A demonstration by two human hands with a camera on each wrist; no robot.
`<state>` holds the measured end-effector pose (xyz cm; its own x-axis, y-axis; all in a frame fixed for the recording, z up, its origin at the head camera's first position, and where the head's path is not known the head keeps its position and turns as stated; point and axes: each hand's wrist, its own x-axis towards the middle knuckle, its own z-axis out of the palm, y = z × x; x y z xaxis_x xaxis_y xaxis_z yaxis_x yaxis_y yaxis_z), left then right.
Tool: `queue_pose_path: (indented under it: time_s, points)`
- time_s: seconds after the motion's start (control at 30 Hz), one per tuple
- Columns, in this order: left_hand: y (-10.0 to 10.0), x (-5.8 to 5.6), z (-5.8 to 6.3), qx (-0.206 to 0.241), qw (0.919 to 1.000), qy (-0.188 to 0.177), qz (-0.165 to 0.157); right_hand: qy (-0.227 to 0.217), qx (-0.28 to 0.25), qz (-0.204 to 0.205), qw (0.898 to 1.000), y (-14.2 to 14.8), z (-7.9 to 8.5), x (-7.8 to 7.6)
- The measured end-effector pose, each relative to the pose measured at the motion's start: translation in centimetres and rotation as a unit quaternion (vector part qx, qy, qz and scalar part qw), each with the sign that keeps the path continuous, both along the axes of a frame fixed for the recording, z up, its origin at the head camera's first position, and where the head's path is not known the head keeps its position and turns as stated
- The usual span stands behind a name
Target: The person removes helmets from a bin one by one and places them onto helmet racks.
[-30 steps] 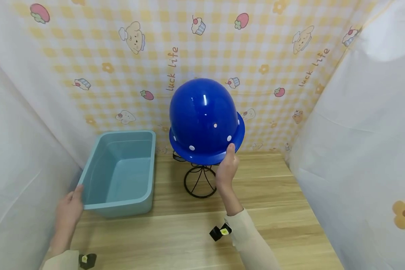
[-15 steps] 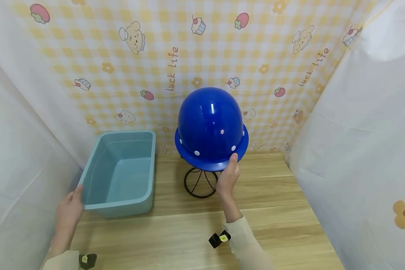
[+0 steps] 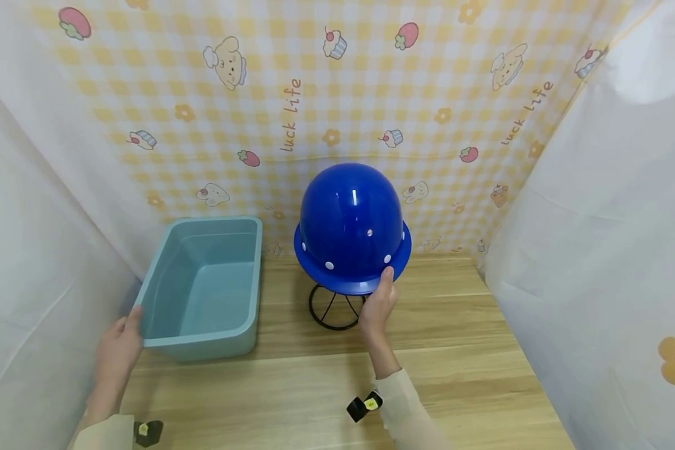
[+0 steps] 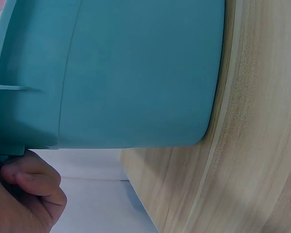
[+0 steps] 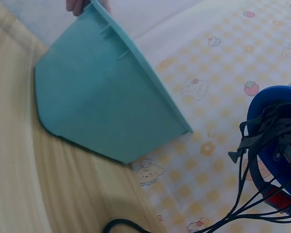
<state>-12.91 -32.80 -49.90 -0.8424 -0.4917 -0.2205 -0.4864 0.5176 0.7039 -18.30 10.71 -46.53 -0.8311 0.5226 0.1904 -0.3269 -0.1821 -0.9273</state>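
Note:
A blue hard hat (image 3: 351, 225) is tilted over a black wire stand (image 3: 335, 315), covering the stand's upper part in the head view. My right hand (image 3: 379, 306) grips the hat's near brim, thumb on top. From the right wrist, the dark straps (image 5: 276, 126) inside the hat show, with the stand's thin wires (image 5: 240, 211) running up toward them. At the left, my left hand (image 3: 118, 344) holds the near left corner of a blue-green plastic basin (image 3: 202, 340). Its fingers (image 4: 39, 182) curl under the rim in the left wrist view.
The basin stands on a wood-grain tabletop (image 3: 292, 400). Behind it hangs a yellow checked cloth (image 3: 360, 94) with printed cartoons. White curtains (image 3: 590, 250) close in both sides. A black wrist camera (image 3: 364, 406) sits by the right sleeve.
My right hand has lowered the hard hat and shifted it slightly right over the wire stand, hiding more of the stand. My left hand stays on the basin's corner.

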Motion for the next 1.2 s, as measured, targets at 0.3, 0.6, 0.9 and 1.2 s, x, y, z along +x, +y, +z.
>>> queue_pose_path:
  time_s: [0.3,0.6,0.9,1.2]
  points:
    - [0.0,0.0,0.0,-0.01,0.9999,0.004,0.002,-0.033,0.011,-0.019,0.999,-0.2,-1.9,0.3]
    - [0.1,-0.1,-0.1,-0.003,0.9999,0.014,0.007,-0.026,0.006,-0.017,1.0,0.1,-3.2,0.0]
    - [0.2,-0.1,-0.1,0.017,0.9997,0.009,0.014,-0.064,0.026,-0.017,0.997,0.4,-4.1,0.1]
    - [0.3,-0.1,0.2,0.027,0.9996,0.002,0.008,-0.049,0.026,0.021,0.998,0.8,-4.5,0.0]
